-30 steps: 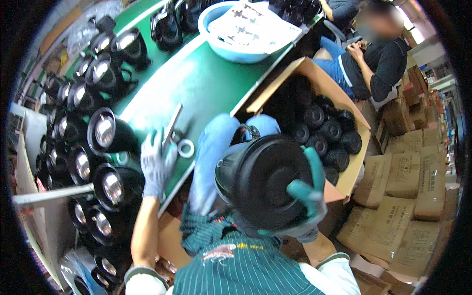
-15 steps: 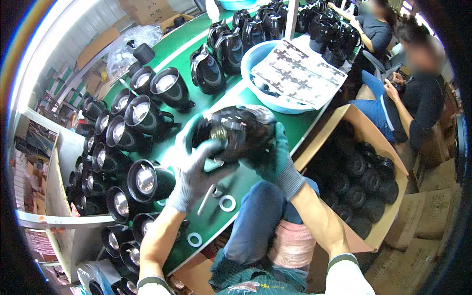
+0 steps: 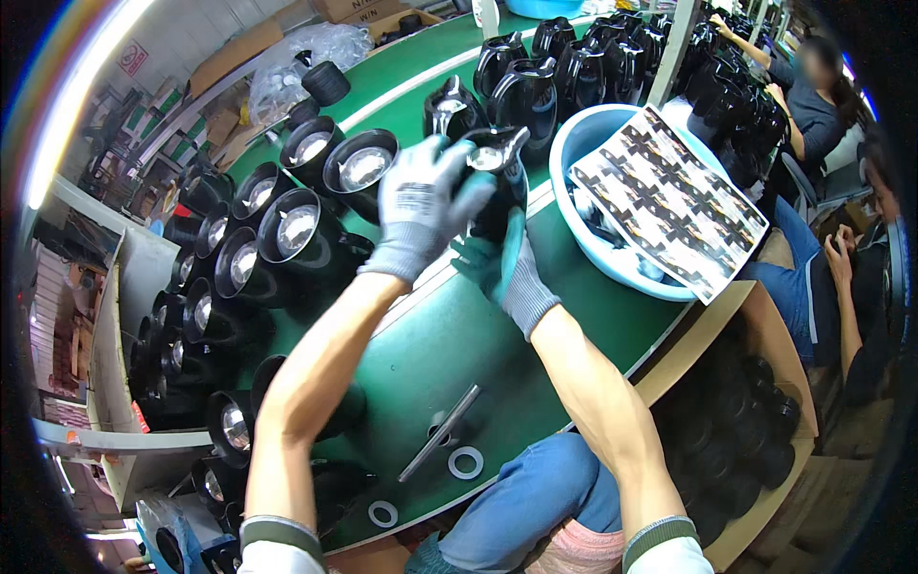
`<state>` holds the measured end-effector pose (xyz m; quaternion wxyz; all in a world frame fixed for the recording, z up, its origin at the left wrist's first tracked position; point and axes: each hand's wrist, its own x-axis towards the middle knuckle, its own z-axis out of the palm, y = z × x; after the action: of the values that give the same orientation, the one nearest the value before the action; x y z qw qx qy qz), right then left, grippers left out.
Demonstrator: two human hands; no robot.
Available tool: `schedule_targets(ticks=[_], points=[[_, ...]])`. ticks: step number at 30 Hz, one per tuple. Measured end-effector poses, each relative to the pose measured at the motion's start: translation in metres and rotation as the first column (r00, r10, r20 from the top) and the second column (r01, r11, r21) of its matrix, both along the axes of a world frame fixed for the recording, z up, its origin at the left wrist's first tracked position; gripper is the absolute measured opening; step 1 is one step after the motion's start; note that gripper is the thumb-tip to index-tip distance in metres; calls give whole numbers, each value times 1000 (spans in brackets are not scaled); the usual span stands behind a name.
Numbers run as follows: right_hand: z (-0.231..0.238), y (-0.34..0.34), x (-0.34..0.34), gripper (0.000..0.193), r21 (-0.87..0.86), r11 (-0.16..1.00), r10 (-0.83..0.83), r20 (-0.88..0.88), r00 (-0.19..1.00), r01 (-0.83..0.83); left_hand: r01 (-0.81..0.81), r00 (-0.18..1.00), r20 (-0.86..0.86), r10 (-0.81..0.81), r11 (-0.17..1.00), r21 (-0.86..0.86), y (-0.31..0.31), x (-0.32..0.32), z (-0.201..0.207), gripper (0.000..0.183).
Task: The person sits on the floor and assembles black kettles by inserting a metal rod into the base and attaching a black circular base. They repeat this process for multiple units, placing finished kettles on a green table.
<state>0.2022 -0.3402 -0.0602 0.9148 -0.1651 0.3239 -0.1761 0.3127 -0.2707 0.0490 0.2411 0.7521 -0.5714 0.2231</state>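
A glossy black jug (image 3: pixel 510 182) with a pointed spout stands upright at the middle of the green table, in front of other jugs. My right hand (image 3: pixel 502 273), in a grey and green glove, grips its lower body. My gloved left hand (image 3: pixel 418 203) is beside the jug's top with fingers and thumb spread, partly blurred; whether it touches the jug is unclear. Nearer me, a metal rod (image 3: pixel 440 432) and two white rings, one a flat ring (image 3: pixel 466 463) and one a smaller-looking ring (image 3: pixel 382 514), lie on the table.
Several black vessels with silvery insides (image 3: pixel 290 228) crowd the left side. Beyond stand more glossy jugs (image 3: pixel 581 77). A blue basin (image 3: pixel 564 158) with a patterned sheet (image 3: pixel 669 206) on top is at right, above a carton (image 3: pixel 660 378) of black parts. Co-workers sit far right.
Both hands have moved forward over the table with the black jug, which was tipped on its side near me and now stands upright. My left hand has come off its end. The view has shifted.
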Motion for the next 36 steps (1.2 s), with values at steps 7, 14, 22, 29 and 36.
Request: schedule_targets(ticks=[7,14,22,29,36], points=[[-39,-90,47,106,-52,998,25,65,998,-22,-470,880,301,367,757,454,32,51,20,60],[4,-6,-37,74,-544,826,80,-145,986,-147,-356,928,249,277,858,371,83,49,29,50],[194,81,-170,82,-608,-783,-118,-63,991,-131,142,975,127,-182,951,274,217,-95,155,33],[210,163,-330,47,-798,-585,-12,-175,985,-149,475,862,-195,-467,880,-9,291,-208,156,41],[119,279,-425,96,-897,79,-430,362,827,434,192,532,-796,-287,957,-217,364,-287,14,70]])
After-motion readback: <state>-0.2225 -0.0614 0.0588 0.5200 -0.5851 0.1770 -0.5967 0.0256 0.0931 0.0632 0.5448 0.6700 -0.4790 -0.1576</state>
